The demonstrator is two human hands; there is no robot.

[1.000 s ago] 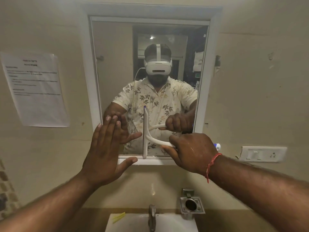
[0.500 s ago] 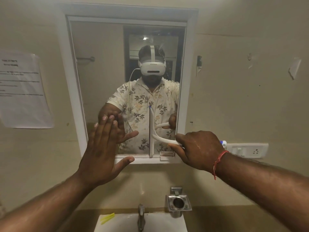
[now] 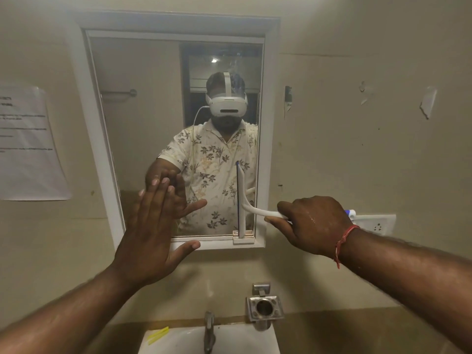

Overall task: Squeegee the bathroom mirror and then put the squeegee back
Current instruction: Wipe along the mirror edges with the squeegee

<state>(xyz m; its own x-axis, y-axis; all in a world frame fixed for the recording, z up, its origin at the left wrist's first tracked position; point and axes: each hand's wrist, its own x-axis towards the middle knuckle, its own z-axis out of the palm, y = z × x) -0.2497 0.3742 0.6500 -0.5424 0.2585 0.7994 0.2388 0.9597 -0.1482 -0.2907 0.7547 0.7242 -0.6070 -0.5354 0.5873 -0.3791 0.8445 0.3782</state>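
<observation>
The squeegee (image 3: 241, 200) stood with its blade upright against the glass near the right edge of the mirror (image 3: 143, 111), its lower end down at the small clip (image 3: 243, 237) on the bottom frame; the curved white handle ran right into the right hand (image 3: 313, 223), which was clenched around it, a red thread (image 3: 343, 241) tied at that wrist. The left hand (image 3: 150, 228) was spread flat and released, grasping nothing, fingers up over the lower middle of the glass and thumb across the bottom frame; whether the palm actually touched the mirror could not be told. A sheet of paper (image 3: 28, 144) hung at the left of the frame; a switch plate (image 3: 375, 224) sat on the wall at right, partly hidden behind the right hand. At the bottom centre lay the white basin (image 3: 229, 341) with its tap (image 3: 209, 330); a metal holder (image 3: 264, 306) was fixed just right of the tap; a yellow strip (image 3: 158, 334) lay on the basin's left rim.
</observation>
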